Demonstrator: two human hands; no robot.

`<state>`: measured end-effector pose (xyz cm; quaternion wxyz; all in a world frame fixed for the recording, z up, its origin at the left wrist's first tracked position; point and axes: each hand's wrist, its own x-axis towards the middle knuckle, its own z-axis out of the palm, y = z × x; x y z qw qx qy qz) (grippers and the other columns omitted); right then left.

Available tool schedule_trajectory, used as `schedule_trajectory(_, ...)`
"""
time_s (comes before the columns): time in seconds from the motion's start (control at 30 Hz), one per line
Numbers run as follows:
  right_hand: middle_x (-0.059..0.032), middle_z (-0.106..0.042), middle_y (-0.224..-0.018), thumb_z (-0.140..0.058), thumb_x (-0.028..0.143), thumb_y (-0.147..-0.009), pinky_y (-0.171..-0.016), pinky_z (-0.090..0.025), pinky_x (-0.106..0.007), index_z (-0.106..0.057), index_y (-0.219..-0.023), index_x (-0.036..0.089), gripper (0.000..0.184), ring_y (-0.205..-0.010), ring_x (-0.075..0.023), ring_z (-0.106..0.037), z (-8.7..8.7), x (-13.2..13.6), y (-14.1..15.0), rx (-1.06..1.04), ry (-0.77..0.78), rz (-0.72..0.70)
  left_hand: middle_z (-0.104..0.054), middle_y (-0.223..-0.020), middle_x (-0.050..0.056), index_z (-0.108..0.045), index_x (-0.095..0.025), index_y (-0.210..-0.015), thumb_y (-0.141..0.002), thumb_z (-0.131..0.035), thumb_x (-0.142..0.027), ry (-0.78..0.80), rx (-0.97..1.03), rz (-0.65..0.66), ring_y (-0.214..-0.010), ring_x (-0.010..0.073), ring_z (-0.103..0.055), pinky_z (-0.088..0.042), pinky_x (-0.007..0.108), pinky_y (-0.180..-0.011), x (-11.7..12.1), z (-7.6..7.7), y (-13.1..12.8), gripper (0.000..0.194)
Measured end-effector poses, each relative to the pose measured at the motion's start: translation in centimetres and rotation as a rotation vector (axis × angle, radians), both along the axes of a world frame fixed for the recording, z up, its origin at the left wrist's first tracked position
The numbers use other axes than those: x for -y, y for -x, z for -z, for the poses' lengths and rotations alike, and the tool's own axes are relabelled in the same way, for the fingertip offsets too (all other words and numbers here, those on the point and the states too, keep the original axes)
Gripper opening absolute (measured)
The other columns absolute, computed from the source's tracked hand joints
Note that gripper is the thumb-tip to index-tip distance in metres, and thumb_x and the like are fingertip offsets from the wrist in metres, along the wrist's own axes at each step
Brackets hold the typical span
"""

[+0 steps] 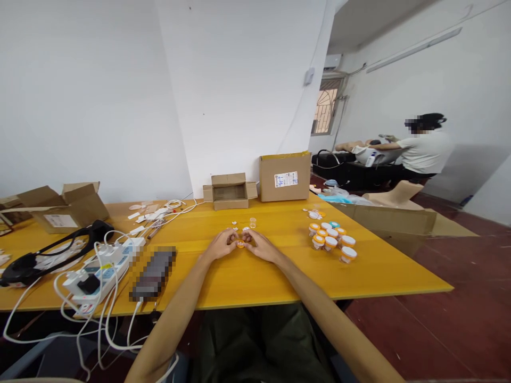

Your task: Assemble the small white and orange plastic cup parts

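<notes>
Near the middle of the table, my left hand [222,244] and my right hand [260,246] meet with their fingertips on a small round orange lid [240,244]. The fingers of both hands are curled in a pinch at its two sides. Just beyond them stands a small transparent plastic cup [253,223]. A few tiny white pieces [235,223] lie beside the cup, too small to make out. To the right is a cluster of several small jars [330,243] with orange rims and white tops, one of them teal.
An open cardboard box [230,194] and a closed carton [285,178] stand at the wall. On the left are a power strip [114,271] with tangled white cables, a phone-like dark device [155,274] and a black headset [24,268]. Another person [423,149] works at the far right.
</notes>
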<state>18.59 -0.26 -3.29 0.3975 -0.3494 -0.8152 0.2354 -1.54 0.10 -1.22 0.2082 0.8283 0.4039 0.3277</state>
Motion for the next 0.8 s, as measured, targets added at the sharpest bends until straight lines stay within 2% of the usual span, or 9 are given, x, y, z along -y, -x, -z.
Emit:
schedule_trajectory(0.17,-0.0053,-0.068,-0.098,-0.060,0.019,-0.082,-0.087,-0.053,-0.037,-0.056,-0.108,0.020,0.026,-0.091,-0.0193,-0.065,0.5,-0.4,-0.1,-0.008,0.034,0.004,-0.061,-0.079,0.000,-0.062,-0.021,-0.087,-0.083,-0.055,-0.018,-0.093,0.021,-0.127,-0.073,0.0156,-0.056,-0.046,0.026,-0.072,-0.2,-0.4,0.6,0.008)
schedule_trajectory(0.33,-0.0050,-0.068,-0.098,-0.061,0.022,-0.083,-0.086,-0.053,-0.036,-0.058,-0.108,0.021,0.025,-0.090,-0.0192,-0.065,0.8,-0.7,-0.2,-0.007,0.027,0.014,-0.062,-0.094,0.004,-0.064,-0.023,-0.096,-0.086,-0.056,-0.018,-0.209,-0.015,-0.230,-0.094,0.0211,-0.059,-0.047,0.034,-0.089,-0.6,-0.1,1.0,0.014)
schedule_trajectory(0.43,-0.0045,-0.068,-0.097,-0.060,0.020,-0.083,-0.087,-0.053,-0.036,-0.058,-0.108,0.021,0.025,-0.089,-0.0187,-0.064,1.0,-0.8,-0.3,-0.014,0.020,0.015,-0.062,-0.108,0.006,-0.064,-0.025,-0.108,-0.086,-0.058,-0.018,-0.240,-0.056,-0.236,-0.107,0.0236,-0.056,-0.044,0.038,-0.098,-1.2,0.6,1.2,0.024)
schedule_trajectory(0.57,-0.0034,-0.068,-0.095,-0.056,0.017,-0.083,-0.084,-0.054,-0.036,-0.059,-0.107,0.022,0.025,-0.086,-0.0181,-0.065,1.2,-1.0,-0.2,-0.032,0.011,0.034,-0.061,-0.121,0.007,-0.060,-0.027,-0.123,-0.086,-0.059,-0.018,-0.190,-0.109,-0.189,-0.116,0.0248,-0.053,-0.041,0.040,-0.102,-1.9,1.5,1.4,0.038)
schedule_trajectory(0.8,-0.0045,-0.067,-0.094,-0.047,0.010,-0.082,-0.083,-0.054,-0.035,-0.061,-0.098,0.024,0.025,-0.086,-0.0200,-0.064,1.0,-1.6,-1.1,-0.013,-0.066,0.273,-0.063,-0.105,0.006,-0.063,-0.026,-0.115,-0.089,-0.057,-0.023,-0.171,-0.124,-0.205,-0.105,0.0244,-0.057,-0.043,0.039,-0.097,-2.1,1.7,1.4,0.026)
